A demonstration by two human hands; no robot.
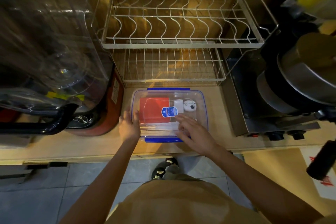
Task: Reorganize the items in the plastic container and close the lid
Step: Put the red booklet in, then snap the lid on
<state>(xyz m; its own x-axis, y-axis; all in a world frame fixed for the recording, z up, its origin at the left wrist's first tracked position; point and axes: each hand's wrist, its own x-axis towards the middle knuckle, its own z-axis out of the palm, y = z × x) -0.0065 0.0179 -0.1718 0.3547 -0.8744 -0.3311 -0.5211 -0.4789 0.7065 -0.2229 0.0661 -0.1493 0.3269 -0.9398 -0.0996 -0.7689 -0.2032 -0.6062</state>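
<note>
Both hands, left hand (128,125) and right hand (192,130), rest flat-fingered on the lidded container (203,107) holding a red box (151,110), perhaps a charger (179,106).

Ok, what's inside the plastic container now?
Through the clear lid of the container: a red box, a white charger, a white round gadget and a cord. The right hand hides the near corner.

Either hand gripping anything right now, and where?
Nothing is gripped. The left hand rests open against the left edge of the clear plastic container with blue clips; the right hand lies flat on its lid.
</note>
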